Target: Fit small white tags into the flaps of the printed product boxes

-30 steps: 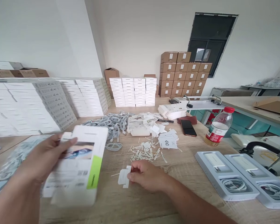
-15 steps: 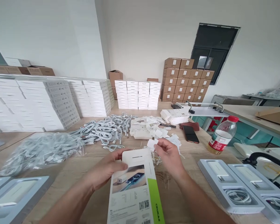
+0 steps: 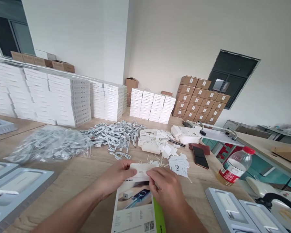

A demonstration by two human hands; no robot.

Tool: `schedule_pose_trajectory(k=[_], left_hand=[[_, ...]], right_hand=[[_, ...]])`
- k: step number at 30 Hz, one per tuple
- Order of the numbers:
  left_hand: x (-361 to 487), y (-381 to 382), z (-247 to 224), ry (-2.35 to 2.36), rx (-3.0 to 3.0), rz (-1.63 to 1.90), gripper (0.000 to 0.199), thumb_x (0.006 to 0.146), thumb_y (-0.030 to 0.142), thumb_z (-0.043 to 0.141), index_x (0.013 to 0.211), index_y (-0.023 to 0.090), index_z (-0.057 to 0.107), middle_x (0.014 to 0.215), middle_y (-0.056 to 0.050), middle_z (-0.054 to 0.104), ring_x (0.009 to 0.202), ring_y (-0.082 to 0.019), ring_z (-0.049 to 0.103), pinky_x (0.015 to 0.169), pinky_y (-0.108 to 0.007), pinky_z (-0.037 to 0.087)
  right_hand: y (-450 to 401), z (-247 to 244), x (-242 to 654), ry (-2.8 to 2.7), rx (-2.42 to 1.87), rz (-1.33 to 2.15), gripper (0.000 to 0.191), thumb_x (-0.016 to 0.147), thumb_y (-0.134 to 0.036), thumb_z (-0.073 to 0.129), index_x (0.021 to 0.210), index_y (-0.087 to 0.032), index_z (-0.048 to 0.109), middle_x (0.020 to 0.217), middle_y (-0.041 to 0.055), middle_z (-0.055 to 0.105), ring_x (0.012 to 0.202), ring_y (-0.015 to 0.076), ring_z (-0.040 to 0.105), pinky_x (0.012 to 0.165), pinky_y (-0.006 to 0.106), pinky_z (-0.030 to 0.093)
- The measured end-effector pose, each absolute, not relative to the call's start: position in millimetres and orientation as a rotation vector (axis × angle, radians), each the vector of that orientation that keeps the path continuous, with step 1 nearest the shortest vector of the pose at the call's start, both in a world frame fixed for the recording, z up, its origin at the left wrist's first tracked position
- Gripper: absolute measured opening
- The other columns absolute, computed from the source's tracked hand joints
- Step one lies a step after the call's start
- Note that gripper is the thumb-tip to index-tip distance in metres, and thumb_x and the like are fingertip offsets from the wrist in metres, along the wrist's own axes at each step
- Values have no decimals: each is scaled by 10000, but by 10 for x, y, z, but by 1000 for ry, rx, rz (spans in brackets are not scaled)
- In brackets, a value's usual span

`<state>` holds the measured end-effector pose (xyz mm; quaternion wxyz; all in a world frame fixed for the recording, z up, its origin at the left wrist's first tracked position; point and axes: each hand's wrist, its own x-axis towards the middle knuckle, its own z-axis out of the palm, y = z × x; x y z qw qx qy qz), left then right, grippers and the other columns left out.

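Note:
A white and green printed packaging box [image 3: 133, 207] stands tilted in front of me, with a charger picture and a slotted flap [image 3: 138, 170] at its top. My left hand [image 3: 117, 178] grips the upper left of the box, thumb on the front by the flap. My right hand [image 3: 166, 186] is closed at the flap's right side, fingertips pinching it beside the slot. Whether a small piece is also between those fingers is hidden. Just beyond the hands lie scattered white paper pieces [image 3: 167, 150] and cards [image 3: 179, 165].
Coiled white cables [image 3: 113, 136] and a plastic bag of cables [image 3: 50, 144] lie to the left. Grey trays [image 3: 24, 191] [image 3: 229, 207] holding chargers flank me. A phone [image 3: 200, 157] and a red-capped bottle [image 3: 236, 166] stand right. White boxes [image 3: 60, 97] are stacked behind.
My right hand has moved from beside the box onto its flap; the small white piece it held no longer shows. The view has tilted and shifted left.

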<state>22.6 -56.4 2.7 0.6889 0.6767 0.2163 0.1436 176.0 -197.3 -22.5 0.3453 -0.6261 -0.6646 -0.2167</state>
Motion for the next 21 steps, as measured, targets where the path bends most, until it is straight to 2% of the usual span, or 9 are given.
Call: schedule_pose_trajectory(k=[8,13,21], left_hand=[[222,-618,10,457,1834,395,183,821,318,556,846,175,668,749,3,636,686,-184,566,628,-269,410],[241,-595,10,482,1846,395,202,813,328,549,868,184,680,779,-7,659,740,-211,595,666,-282,435],[266,-652,6,450,1751,416,164,795,314,554,824,181,645,774,1,625,752,-200,571,688,-279,429]], right_hand=[[-1957,-256,1694,-1738,-1685,-703,328,734,2,501,899,-234,658,808,10,692,692,186,598,614,313,399],[-1965,-279,1620,-1773,-1687,-692,330,720,13,496,887,-227,648,851,12,689,722,183,589,606,310,383],[-1927,-314,1589,-1776,-1655,-641,277,769,2,507,901,-202,640,851,24,666,758,183,546,628,319,410]])
